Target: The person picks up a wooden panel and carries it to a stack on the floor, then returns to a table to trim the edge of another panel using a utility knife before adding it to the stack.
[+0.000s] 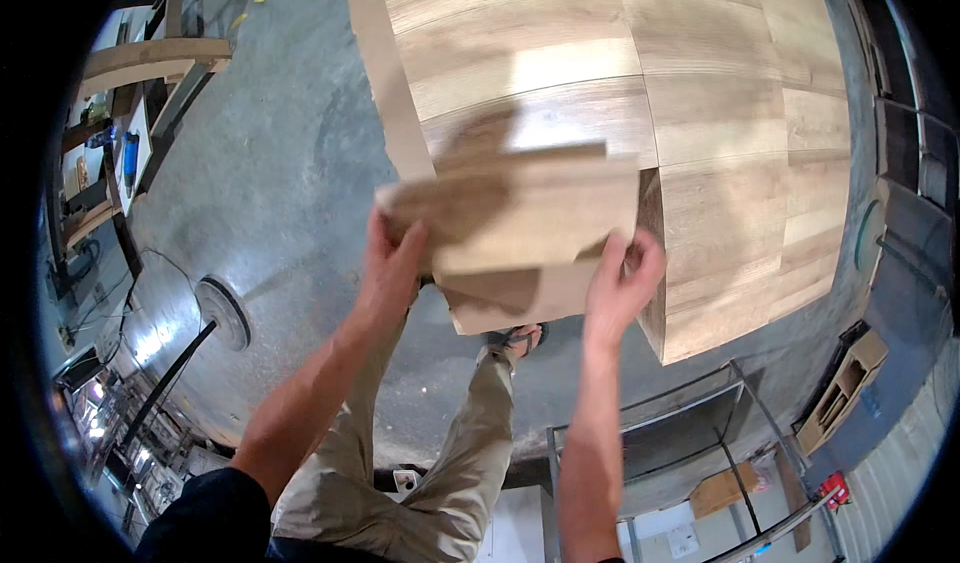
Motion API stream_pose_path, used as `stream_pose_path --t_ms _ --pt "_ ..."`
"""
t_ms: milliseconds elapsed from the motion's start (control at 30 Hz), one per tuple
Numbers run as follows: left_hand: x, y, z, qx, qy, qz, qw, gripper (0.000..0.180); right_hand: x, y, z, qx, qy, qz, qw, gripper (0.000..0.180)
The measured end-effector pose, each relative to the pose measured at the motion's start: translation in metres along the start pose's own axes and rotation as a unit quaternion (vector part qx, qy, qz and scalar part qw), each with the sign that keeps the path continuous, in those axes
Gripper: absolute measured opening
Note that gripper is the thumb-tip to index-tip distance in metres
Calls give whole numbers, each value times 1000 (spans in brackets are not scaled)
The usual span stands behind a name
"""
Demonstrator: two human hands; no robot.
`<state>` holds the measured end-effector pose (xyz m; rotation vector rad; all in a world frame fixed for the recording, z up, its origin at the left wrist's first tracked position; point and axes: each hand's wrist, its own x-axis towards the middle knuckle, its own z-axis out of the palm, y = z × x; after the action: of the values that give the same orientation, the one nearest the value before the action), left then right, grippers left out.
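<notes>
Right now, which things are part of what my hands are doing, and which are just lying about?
In hand:
left hand
right hand
wooden board pieces
large wooden panel

Lying about:
metal frame rack
small wooden box
round floor disc

The wooden board (520, 233) held up in front is smearing with motion blur, so its edges and grain are not reading clearly. It is covering the left hand's (392, 258) fingertips and part of the right hand's (622, 281) fingers, and it is hiding the near corner of the large wooden panel (720, 113) behind it. The panel itself is running out past the top edge. The small items on the shelves (110, 163) at far left are showing too small to identify. One sandalled foot (518, 340) is peeking out below the board; the other is hidden.
</notes>
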<state>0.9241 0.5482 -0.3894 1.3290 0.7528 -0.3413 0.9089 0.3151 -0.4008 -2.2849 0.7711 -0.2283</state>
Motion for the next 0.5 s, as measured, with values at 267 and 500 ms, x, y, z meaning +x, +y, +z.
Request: stream_pose_path --t_ms 267,500 --pt "24 -177 -78 35 33 -115 992 51 -87 127 63 265 -40 441 856 40" --pt "111 -194 -15 171 69 -115 976 40 0 153 138 441 34 452 774 60"
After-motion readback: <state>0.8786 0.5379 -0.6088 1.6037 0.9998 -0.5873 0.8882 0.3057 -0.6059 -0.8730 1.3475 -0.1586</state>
